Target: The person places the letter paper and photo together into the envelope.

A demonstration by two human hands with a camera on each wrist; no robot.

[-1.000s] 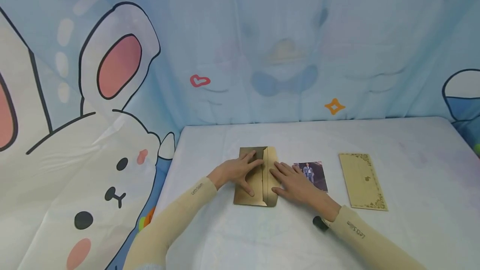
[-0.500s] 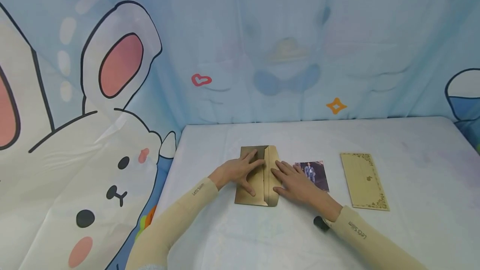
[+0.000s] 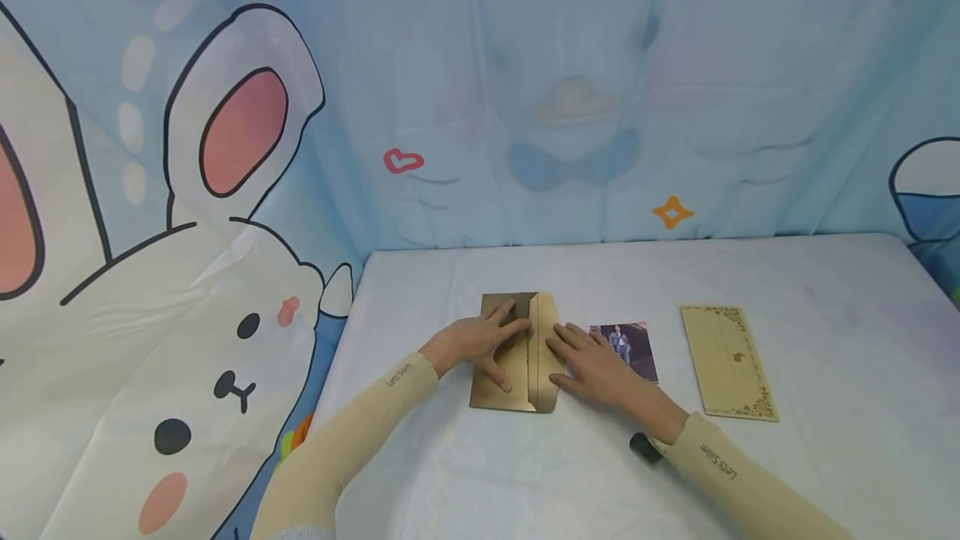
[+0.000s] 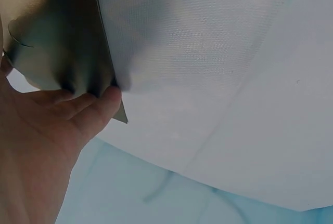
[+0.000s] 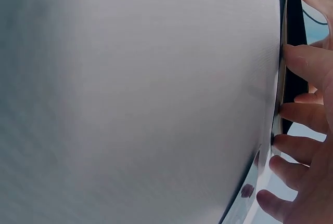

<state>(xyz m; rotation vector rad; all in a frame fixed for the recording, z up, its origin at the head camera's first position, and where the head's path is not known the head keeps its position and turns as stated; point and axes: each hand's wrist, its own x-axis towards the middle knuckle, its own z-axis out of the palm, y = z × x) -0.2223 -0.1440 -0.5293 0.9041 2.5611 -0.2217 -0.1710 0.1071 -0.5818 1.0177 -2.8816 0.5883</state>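
A gold envelope (image 3: 517, 365) lies on the white table in the head view, its flap (image 3: 543, 307) unfolded to the right. My left hand (image 3: 476, 342) rests spread across the envelope's body, thumb toward the near side. In the left wrist view, the fingertips of the left hand (image 4: 57, 120) press on the shiny gold envelope (image 4: 26, 21) close to its edge. From the right, my right hand (image 3: 596, 372) lies flat with its fingertips at the flap's outer edge. The right wrist view has the right hand (image 5: 307, 104) with fingers extended, seen low along the tabletop.
Partly covered by the right hand is a small printed photo (image 3: 640, 347). Farther right lies a pale gold card (image 3: 727, 365) with ornamental corners. A small black object (image 3: 645, 447) shows at the right wrist. A cartoon-printed curtain (image 3: 570, 40) hangs behind the table (image 3: 465, 473).
My right hand's fingertips have slid slightly right along the flap toward its outer edge. The left hand and the envelope have stayed in place; the head view has shifted a little.
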